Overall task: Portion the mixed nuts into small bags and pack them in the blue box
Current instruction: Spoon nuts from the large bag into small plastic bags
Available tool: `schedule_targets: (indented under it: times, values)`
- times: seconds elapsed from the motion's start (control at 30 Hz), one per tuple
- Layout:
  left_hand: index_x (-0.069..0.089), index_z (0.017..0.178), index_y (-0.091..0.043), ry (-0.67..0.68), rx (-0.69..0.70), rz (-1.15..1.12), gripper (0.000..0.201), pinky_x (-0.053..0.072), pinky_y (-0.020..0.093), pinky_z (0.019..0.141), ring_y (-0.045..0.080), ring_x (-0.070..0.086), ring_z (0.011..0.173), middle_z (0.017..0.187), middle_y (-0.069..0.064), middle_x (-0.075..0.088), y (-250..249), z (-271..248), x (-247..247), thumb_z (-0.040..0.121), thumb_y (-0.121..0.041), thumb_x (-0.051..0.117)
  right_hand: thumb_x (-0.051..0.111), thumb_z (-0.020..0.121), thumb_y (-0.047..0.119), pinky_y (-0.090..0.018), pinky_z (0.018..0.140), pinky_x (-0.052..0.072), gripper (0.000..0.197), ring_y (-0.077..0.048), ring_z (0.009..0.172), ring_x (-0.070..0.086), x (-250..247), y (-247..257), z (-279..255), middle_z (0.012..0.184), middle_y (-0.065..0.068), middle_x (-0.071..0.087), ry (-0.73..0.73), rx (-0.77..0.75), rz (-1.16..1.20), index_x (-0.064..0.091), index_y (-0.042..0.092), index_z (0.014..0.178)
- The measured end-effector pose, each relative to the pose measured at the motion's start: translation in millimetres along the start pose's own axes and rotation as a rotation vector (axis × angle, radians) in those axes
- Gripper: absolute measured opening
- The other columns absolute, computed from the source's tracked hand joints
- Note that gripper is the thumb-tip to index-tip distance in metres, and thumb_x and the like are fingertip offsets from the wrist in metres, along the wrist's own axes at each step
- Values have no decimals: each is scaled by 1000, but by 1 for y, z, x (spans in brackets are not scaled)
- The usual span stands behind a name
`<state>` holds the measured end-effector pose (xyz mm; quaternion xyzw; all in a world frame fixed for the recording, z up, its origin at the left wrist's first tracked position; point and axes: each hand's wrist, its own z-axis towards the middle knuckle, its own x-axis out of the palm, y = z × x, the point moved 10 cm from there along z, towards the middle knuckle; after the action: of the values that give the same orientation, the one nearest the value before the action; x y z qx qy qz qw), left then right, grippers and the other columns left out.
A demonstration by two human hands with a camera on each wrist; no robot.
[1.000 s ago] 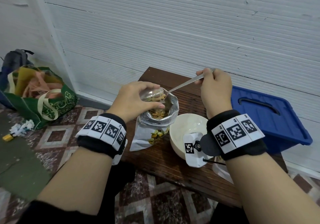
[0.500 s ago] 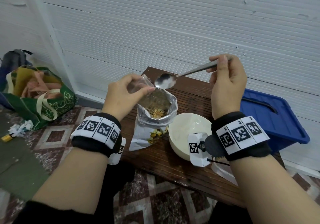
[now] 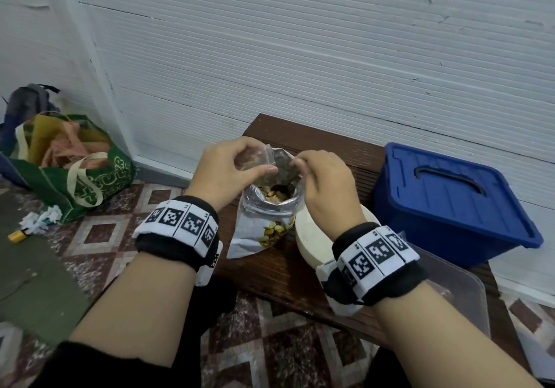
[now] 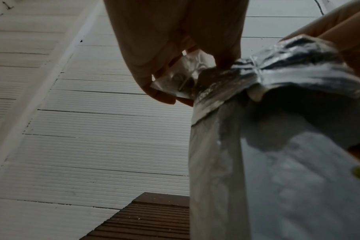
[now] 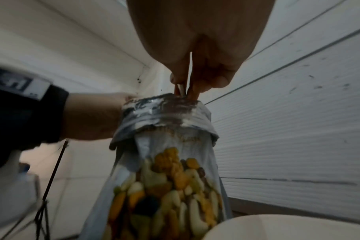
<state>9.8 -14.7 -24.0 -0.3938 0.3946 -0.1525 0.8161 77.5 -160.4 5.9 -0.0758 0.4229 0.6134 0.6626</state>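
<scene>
A big foil bag of mixed nuts (image 3: pixel 264 225) stands open on the dark wooden table (image 3: pixel 270 270). Just above its left rim, my left hand (image 3: pixel 261 159) pinches a small clear bag (image 3: pixel 265 154) by its top edge; the left wrist view shows the small clear bag (image 4: pixel 175 81) between thumb and fingers. My right hand (image 3: pixel 295 163) is over the big bag's mouth and pinches a thin metal spoon handle (image 5: pixel 182 90) that goes down into the big bag (image 5: pixel 166 178). The spoon's bowl is hidden inside. The blue box (image 3: pixel 450 201) sits at the right with its lid on.
A white bowl (image 3: pixel 312 237) stands right of the nut bag, partly under my right wrist. A clear plastic container (image 3: pixel 456 294) lies at the table's near right. A green bag (image 3: pixel 75 171) sits on the tiled floor at left. The white wall runs close behind the table.
The right hand has brought the spoon down from beside the small bag into the big bag's mouth. The left hand still holds the small bag, now a little lower and further right.
</scene>
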Motion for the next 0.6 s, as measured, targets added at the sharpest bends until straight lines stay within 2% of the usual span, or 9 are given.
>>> schedule_targets:
  times: [0.13, 0.2, 0.27, 0.33, 0.4, 0.53, 0.6]
  values:
    - [67, 101, -31, -14, 8, 67, 36, 47, 12, 72, -5, 59, 83, 88, -18, 64, 1, 1, -1, 70, -45, 79, 46, 98, 12, -26, 71, 38, 24, -20, 79, 58, -13, -24, 2, 80, -3, 63, -71, 248, 111, 65, 7, 86]
    - [67, 102, -31, -16, 8, 75, 37, 47, 12, 72, -7, 57, 83, 87, -21, 61, 0, 0, -1, 70, -46, 79, 44, 99, 15, -31, 76, 44, 25, -21, 82, 60, -15, -36, -1, 82, -4, 65, -94, 368, 165, 65, 10, 87]
    - [68, 102, -31, -17, 6, 72, 38, 48, 13, 72, -6, 57, 83, 88, -21, 62, 0, 0, -1, 69, -46, 79, 43, 100, 16, -31, 75, 46, 26, -20, 80, 60, -17, -48, -5, 81, -3, 64, -119, 472, 211, 64, 12, 86]
    - [68, 103, -32, -15, 5, 69, 38, 47, 12, 73, -5, 58, 84, 89, -18, 63, 0, 0, -1, 69, -46, 79, 42, 100, 17, -24, 67, 43, 27, -15, 71, 58, -18, -58, -8, 76, -3, 64, -145, 560, 247, 64, 14, 85]
    - [67, 103, -32, -11, 3, 69, 40, 44, 6, 71, -8, 57, 84, 90, -20, 63, 0, 0, -1, 68, -48, 78, 41, 101, 19, -16, 60, 39, 28, -9, 63, 54, -20, -65, -12, 76, -6, 65, -161, 628, 254, 63, 15, 85]
    - [69, 106, -27, -12, -31, -3, 55, 47, 8, 75, -10, 58, 85, 93, -20, 65, 3, -1, -3, 61, -59, 71, 39, 101, 19, -6, 54, 36, 29, -3, 65, 51, -27, -76, -14, 82, -6, 66, -202, 715, 247, 62, 16, 84]
    - [69, 105, -25, -21, -43, -30, 56, 43, 1, 70, -17, 55, 81, 92, -19, 65, 2, -1, -7, 60, -58, 71, 39, 101, 20, -4, 53, 37, 30, -2, 66, 51, -34, -80, -14, 84, -5, 66, -235, 747, 255, 63, 15, 85]
